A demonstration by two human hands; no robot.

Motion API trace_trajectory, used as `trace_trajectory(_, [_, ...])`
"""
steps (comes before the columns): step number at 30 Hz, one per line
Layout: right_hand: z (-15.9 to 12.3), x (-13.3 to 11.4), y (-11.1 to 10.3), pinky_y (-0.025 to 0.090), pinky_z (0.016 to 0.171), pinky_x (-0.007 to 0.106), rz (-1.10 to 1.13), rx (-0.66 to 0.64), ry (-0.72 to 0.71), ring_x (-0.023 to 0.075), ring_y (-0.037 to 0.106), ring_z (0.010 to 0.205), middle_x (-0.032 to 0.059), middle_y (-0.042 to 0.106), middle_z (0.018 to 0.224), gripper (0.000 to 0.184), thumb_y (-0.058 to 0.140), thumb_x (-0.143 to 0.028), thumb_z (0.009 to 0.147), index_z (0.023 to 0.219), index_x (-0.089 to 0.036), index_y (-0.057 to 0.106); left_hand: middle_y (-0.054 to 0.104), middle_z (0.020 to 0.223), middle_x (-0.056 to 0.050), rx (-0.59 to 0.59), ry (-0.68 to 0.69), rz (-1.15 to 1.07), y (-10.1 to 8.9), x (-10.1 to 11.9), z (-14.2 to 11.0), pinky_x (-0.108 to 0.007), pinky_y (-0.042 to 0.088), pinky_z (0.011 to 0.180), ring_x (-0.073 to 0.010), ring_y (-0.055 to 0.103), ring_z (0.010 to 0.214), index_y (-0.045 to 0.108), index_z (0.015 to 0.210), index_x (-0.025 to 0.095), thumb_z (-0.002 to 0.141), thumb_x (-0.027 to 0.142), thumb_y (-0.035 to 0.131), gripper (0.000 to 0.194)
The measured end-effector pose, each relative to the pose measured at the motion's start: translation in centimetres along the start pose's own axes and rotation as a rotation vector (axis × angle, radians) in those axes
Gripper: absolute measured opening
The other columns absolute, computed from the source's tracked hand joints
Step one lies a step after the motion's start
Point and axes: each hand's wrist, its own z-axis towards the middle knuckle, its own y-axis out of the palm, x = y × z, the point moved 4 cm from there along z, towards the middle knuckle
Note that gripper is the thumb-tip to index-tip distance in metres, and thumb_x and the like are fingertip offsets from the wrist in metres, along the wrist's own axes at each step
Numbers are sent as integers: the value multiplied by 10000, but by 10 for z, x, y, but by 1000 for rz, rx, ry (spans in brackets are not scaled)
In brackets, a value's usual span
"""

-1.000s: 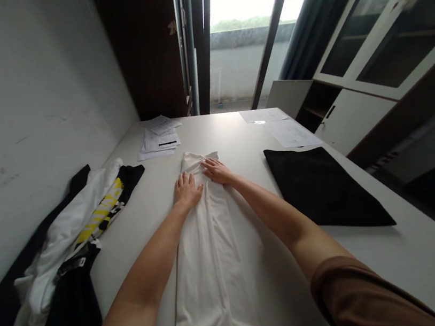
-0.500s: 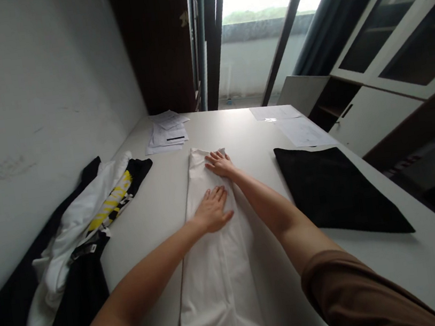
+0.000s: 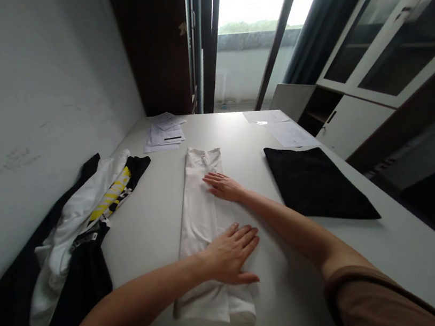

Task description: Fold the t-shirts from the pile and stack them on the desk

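Observation:
A long, narrow folded white garment (image 3: 196, 209) lies flat on the white table, its far end crumpled a little. It looks like trousers, but I cannot be sure of the kind. My left hand (image 3: 232, 255) rests palm down across its nearer half, fingers spread, with the fingertips over the right edge. Farther up the cloth, my right hand (image 3: 224, 186) lies flat with its fingers stretched out toward the left. Neither hand grips anything. Part of the cloth is hidden beneath both hands and the left forearm.
A folded black cloth (image 3: 317, 184) lies to the right on the table (image 3: 142, 206). Piled clothes (image 3: 74, 210) in white, black and yellow run along the wall at left. Loose papers (image 3: 164, 132) sit at the far left, with more sheets (image 3: 290, 134) at the far right.
My left hand has slid down the garment toward me and to the right. My right hand has come down from the far end. The view has shifted slightly.

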Motion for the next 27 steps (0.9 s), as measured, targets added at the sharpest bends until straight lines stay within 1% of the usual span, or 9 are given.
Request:
trace_trajectory(3, [-21, -12, 3, 176, 1269, 475, -19, -70, 32, 257, 194, 1555, 12, 242, 1670, 579, 382, -553, 1052, 1587, -332, 376, 236, 1664, -204, -31, 59, -32, 3, 28, -8, -480, 82, 1281, -324, 186, 1557, 258, 1597, 37, 967, 689, 413, 921])
trace_trajectory(6, [-24, -10, 7, 147, 1269, 503, -48, -115, 126, 280, 141, 1564, 15, 180, 1685, 610, 327, -585, 1056, 1610, -330, 322, 226, 1668, -197, -55, 75, -56, 3, 46, -18, -491, 85, 1282, -325, 172, 1561, 229, 1609, 44, 972, 670, 422, 914])
trace_trajectory(9, [-17, -4, 10, 137, 1268, 505, -62, -140, 159, 290, 113, 1568, 25, 149, 1692, 640, 275, -607, 1056, 1623, -310, 290, 234, 1668, -186, -67, 106, -70, 1, 55, -25, -497, 77, 1284, -321, 163, 1564, 234, 1613, 60, 971, 670, 428, 906])
trace_trajectory(11, [-12, -1, 11, 140, 1269, 492, -68, -151, 152, 287, 105, 1569, 33, 140, 1693, 649, 256, -605, 1059, 1627, -293, 281, 235, 1674, -161, -77, 134, -76, 0, 53, -26, -502, 76, 1284, -314, 161, 1566, 264, 1611, 101, 970, 669, 439, 874])
trace_trajectory(14, [-6, 5, 10, 151, 1265, 485, -81, -158, 138, 286, 111, 1568, 46, 137, 1693, 643, 249, -583, 1065, 1628, -274, 279, 258, 1672, -137, -67, 75, -80, -5, 31, -25, -529, 121, 1273, -312, 186, 1561, 312, 1600, 167, 982, 649, 445, 796])
trace_trajectory(18, [2, 18, 8, 140, 1266, 468, -94, -142, 125, 273, 121, 1567, 50, 140, 1694, 616, 246, -533, 1076, 1626, -258, 287, 368, 1626, -132, 23, -172, -49, -18, -16, -33, -531, 229, 1245, -300, 299, 1521, 413, 1545, 202, 1023, 511, 465, 609])
trace_trajectory(20, [8, 29, 9, 138, 1266, 464, -95, -136, 138, 268, 120, 1568, 44, 148, 1694, 606, 247, -515, 1078, 1622, -255, 297, 405, 1604, -125, 92, -261, -8, -26, -35, -47, -532, 250, 1240, -295, 332, 1501, 473, 1498, 215, 1014, 404, 513, 521])
trace_trajectory(22, [15, 42, 10, 144, 1265, 470, -93, -132, 166, 272, 120, 1568, 36, 156, 1693, 601, 248, -507, 1077, 1620, -254, 304, 442, 1576, -120, 140, -309, 16, -31, -50, -64, -521, 279, 1235, -289, 364, 1479, 522, 1452, 220, 992, 332, 547, 474])
trace_trajectory(27, [33, 68, 7, 153, 1262, 496, -135, -150, 204, 279, 133, 1564, 43, 180, 1690, 578, 264, -473, 1080, 1612, -253, 322, 513, 1507, -113, 208, -364, 37, -28, -76, -100, -507, 345, 1205, -282, 427, 1427, 587, 1372, 221, 968, 289, 558, 411])
